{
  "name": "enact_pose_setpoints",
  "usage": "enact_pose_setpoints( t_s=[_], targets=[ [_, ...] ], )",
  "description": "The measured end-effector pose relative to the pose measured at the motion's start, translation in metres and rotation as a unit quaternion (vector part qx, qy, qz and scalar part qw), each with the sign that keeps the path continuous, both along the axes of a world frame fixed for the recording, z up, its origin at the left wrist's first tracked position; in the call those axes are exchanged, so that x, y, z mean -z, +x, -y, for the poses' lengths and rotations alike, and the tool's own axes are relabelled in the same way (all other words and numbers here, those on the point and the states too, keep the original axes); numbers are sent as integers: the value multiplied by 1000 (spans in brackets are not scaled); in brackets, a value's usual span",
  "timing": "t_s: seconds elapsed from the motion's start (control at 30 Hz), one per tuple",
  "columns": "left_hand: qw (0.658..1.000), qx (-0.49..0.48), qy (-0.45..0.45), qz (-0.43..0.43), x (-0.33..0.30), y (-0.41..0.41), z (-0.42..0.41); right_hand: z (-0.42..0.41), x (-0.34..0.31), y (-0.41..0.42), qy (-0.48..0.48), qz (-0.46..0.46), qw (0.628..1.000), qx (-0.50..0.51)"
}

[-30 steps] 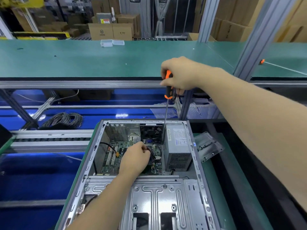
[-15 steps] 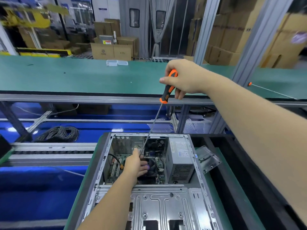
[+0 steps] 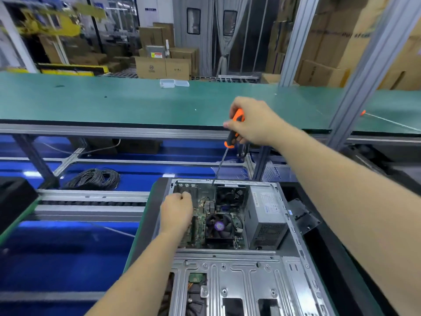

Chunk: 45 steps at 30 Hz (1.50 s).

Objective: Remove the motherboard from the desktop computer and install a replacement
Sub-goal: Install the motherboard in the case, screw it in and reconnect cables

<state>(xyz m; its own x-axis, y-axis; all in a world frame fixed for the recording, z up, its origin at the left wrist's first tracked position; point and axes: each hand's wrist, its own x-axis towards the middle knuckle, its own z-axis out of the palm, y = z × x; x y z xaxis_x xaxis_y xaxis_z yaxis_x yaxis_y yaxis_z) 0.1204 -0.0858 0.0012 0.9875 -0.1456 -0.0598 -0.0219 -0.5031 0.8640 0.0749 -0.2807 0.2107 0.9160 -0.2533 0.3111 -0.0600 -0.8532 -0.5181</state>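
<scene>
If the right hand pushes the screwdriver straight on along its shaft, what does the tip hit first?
Probably the far rim of the computer case: the screwdriver in the right hand slants down-left, its tip already at that edge. Depth is unclear; it may pass just inside.

Screwdriver [image 3: 232, 133]: orange and black handle, dark shaft
Case [image 3: 227, 281]: bare silver-grey metal
Motherboard [image 3: 199, 221]: green
Fan [image 3: 219, 225]: black, purple centre
Power supply [image 3: 265, 221]: grey, white label
Surface [image 3: 114, 103]: green
Cable coil [image 3: 95, 179]: black
</scene>
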Motion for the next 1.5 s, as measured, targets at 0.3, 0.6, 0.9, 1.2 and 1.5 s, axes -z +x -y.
enact_pose_setpoints(
  t_s=[0.3,0.6,0.9,1.2,1.5],
  targets=[
    [948,83,254,172,23,8,-48,-24,58,25,-17,-23,999,-15],
    [930,105,294,193,27,10,-47,-42,71,39,-57,-45,997,-34],
    [932,102,285,199,30,12,-46,-44,64,43,-52,-116,985,-116],
    [924,96,301,216,34,13,-45,-49,45,67,-249,-180,948,88],
    [916,98,319,224,35,13,-43,-32,20,70,-179,-283,939,-79]
  ],
)
